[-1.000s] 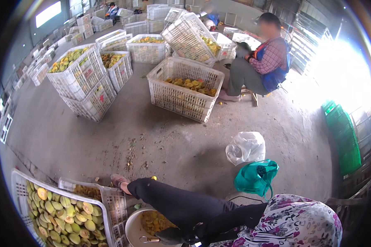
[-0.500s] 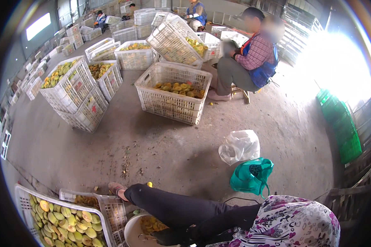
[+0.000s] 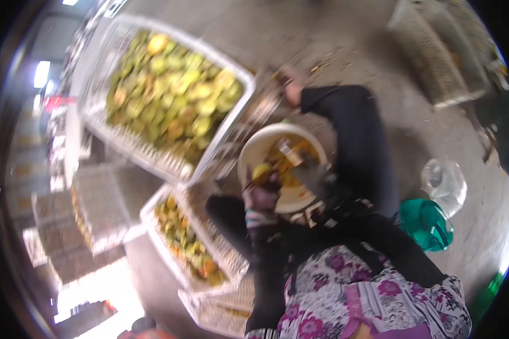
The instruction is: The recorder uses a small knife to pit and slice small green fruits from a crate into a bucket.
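Left hand (image 3: 261, 196) is holding a yellowish fruit (image 3: 261, 172) over the pale bucket's (image 3: 254, 148) left side, fingers curling round it. Right hand (image 3: 318, 179) is blurring; grip undeterminable. Apparently working fruit; next move likely calling for steadiness.

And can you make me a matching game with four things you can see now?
Things:
1. Left hand
2. Round bucket
3. Handled bag
4. Big crate at the upper left

Clues:
A. Teal, on the floor beside a see-through plastic bag
B. Full of green and yellow fruit
C. Holding a yellowish fruit piece
D. Cream-coloured, with orange-yellow pieces inside

Right pairs: 1-C, 2-D, 3-A, 4-B
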Demonstrator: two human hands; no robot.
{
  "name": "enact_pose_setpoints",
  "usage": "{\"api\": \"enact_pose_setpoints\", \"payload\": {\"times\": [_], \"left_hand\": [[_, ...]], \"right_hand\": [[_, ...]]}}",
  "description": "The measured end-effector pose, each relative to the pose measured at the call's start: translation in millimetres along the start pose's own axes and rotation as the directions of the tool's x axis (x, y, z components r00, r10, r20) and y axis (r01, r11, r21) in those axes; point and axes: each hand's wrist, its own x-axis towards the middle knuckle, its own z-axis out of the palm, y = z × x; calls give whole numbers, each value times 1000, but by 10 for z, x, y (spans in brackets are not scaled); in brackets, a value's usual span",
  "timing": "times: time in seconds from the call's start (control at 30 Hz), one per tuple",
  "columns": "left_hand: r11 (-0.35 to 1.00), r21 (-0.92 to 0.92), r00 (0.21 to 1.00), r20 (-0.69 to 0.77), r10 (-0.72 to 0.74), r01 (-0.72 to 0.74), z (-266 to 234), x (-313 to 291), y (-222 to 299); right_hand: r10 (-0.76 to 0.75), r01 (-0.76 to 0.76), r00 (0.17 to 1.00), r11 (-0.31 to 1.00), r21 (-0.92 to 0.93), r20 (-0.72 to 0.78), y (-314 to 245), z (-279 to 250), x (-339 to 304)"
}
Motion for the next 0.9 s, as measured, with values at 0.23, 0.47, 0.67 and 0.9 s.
{"api": "enact_pose_setpoints", "payload": {"times": [0.23, 0.47, 0.67, 0.9], "left_hand": [[963, -61, 930, -282, 236, -263, 61, -406, 246], [943, 209, 918, -249, 307, -259, 149, -464, 125], [880, 423, 891, -282, 355, -217, 168, -500, 85], [825, 525, 853, -316, 415, -207, 290, -502, 162]], "right_hand": [[87, -53, 996, 778, 626, -25, -444, -98, 48], [22, -158, 955, 882, 445, 297, -637, -296, 120], [49, -205, 920, 906, 370, 389, -664, -369, 100], [7, -142, 905, 948, 285, 426, -697, -435, 177]]}}
